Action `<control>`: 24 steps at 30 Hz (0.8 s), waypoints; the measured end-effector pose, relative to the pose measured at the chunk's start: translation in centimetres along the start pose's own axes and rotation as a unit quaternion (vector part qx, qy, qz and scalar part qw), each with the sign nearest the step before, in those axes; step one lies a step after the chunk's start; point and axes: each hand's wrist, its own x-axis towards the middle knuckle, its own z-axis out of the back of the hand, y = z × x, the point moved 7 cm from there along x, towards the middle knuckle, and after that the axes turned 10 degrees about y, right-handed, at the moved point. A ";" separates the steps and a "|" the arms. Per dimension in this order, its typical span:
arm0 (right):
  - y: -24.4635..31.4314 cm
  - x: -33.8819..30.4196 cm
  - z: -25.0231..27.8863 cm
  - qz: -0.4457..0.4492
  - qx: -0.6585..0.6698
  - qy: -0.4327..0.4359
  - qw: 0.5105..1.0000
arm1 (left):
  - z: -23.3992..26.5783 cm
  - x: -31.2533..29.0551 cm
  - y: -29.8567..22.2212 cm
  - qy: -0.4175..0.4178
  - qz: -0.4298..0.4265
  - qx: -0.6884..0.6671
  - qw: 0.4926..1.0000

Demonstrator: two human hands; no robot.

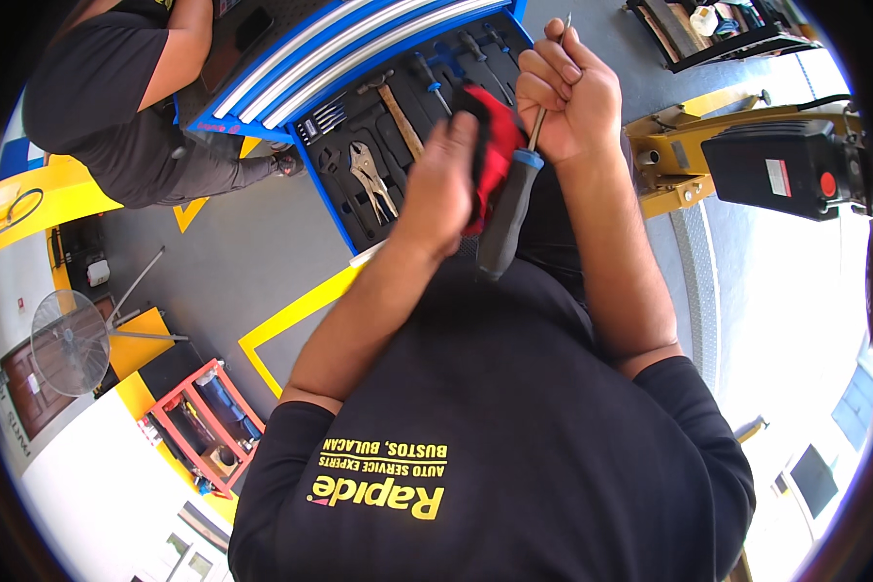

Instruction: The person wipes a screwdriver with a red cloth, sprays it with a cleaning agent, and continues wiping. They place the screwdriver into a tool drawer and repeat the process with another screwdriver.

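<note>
A long screwdriver (510,215) with a black-and-blue handle slants before my chest, handle down and tip up. My right hand (577,102) is closed round its shaft near the tip. In my left hand (441,179), blurred by motion, is a red and black cloth (496,145), held beside the screwdriver's handle. Whether the cloth touches the handle I cannot tell. Beyond both hands an open drawer (338,209) has dark cut-out foam. It holds locking pliers (369,173), a wooden-handled hammer (401,118) and several blue-handled screwdrivers (427,74).
The blue tool cabinet (291,58) stands ahead, with another person (107,107) at its left. A yellow lift arm (674,155) and a black box (776,170) are at the right. On the left are a fan (70,341) and a red tool cart (204,427).
</note>
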 end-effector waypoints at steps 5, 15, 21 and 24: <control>1.0 0.0 0.3 0.006 0.062 0.020 0.998 | 0.4 -2.0 -3.3 0.173 -0.014 -0.176 0.969; 0.4 0.7 -1.4 0.005 -0.014 0.000 1.000 | -3.2 -3.7 -0.7 0.203 -0.022 0.239 0.949; -0.1 0.6 -3.9 0.000 -0.098 -0.009 0.995 | -4.4 -2.9 -0.8 0.182 -0.045 0.185 0.965; 0.6 0.4 -3.2 -0.004 -0.049 0.039 0.998 | -5.5 -3.4 -0.6 0.208 0.057 0.017 0.976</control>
